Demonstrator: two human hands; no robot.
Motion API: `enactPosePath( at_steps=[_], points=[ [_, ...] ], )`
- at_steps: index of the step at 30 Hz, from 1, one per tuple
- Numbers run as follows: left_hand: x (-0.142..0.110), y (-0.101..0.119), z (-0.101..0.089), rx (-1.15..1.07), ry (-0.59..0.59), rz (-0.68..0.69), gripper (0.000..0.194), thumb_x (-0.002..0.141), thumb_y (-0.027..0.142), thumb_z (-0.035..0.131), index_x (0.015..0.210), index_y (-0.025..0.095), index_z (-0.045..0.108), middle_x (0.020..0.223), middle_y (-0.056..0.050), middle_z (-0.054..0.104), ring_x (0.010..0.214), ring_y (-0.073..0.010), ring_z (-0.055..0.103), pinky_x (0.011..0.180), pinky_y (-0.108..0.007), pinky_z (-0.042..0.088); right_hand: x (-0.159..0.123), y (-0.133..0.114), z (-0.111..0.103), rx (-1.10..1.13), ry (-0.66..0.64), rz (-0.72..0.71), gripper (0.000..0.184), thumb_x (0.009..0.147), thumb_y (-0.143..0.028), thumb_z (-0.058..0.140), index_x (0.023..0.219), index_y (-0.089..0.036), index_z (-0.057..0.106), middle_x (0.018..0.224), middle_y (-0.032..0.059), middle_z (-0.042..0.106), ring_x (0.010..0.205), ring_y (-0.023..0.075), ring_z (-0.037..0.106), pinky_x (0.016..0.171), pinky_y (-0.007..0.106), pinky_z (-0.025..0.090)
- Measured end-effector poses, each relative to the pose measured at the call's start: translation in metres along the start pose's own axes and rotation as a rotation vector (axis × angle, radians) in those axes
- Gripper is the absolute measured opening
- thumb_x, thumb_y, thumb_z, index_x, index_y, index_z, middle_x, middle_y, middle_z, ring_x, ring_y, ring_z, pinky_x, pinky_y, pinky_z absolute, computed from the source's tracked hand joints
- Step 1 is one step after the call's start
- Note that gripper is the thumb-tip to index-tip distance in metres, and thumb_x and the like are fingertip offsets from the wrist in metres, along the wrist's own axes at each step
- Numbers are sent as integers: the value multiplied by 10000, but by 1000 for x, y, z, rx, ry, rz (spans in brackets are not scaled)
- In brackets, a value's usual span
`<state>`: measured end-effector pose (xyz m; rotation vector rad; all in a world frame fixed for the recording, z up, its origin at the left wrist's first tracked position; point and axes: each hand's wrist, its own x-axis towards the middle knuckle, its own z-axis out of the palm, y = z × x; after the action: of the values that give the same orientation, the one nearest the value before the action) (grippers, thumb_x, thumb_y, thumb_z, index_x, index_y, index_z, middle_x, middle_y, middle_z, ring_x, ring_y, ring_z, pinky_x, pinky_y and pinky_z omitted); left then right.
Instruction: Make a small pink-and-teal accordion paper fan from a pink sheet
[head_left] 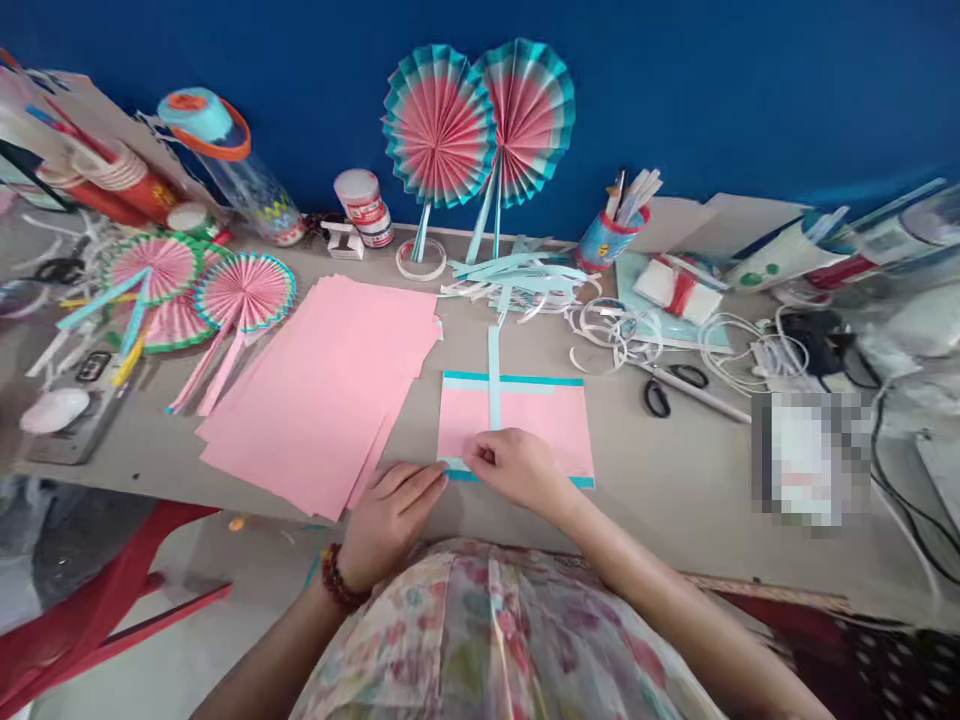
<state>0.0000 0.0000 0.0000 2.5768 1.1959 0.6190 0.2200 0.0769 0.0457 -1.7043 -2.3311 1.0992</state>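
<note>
Before me on the table lies a pink paper sheet [540, 425] with teal and pale blue bands along its far and near edges. A pale blue paper strip [493, 370] runs across it toward me and past its far edge. The strip's near end disappears at my right hand [519, 468], whose fingers are curled closed around it over the sheet. My left hand [397, 515] rests flat with fingers stretched, its fingertips at the sheet's near left corner. To the left, a stack of larger pink sheets [330, 390] reaches close to that hand.
Two round pleated paper fans [439, 130] lean on the blue wall. Smaller fans [246, 290] lie at the left. Loose pale blue strips [525, 275] are heaped behind the sheet. Scissors [667, 385], white tape coils [615, 325] and a pencil cup [611, 235] stand or lie rightward.
</note>
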Motion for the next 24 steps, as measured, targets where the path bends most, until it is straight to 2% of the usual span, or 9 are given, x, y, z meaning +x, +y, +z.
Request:
enactPosePath(
  at_steps=[10,15,19,24],
  points=[
    [3,0,1,23,23,4,353,946,72,462,1250,158,619,1277,-84,662,1099,-241,556,940,-427,500,-2,1,-11,30,-34,18,222,882,-234,575,665,-194,599,679,-20,639,644,107,522,570,224,257],
    [5,0,0,19,33,2,342,940,64,479,1238,156,619,1267,-79,668,1086,-239,559,933,-420,504,-12,15,-26,-33,-56,101,258,916,-340,573,701,-204,618,738,-11,681,679,124,578,559,235,269],
    [4,-1,-1,9,14,0,337,941,69,491,1242,151,616,1277,-80,661,1091,-248,556,939,-428,498,-24,30,-34,-46,-87,100,184,922,-337,569,813,-229,670,867,-10,721,774,137,624,592,231,312],
    [5,-2,-2,7,11,4,339,934,56,507,1243,141,617,1267,-86,666,1098,-246,554,940,-424,498,-31,39,-35,-75,-111,106,191,938,-328,542,822,-231,657,858,-15,714,765,136,616,588,231,305]
  ],
)
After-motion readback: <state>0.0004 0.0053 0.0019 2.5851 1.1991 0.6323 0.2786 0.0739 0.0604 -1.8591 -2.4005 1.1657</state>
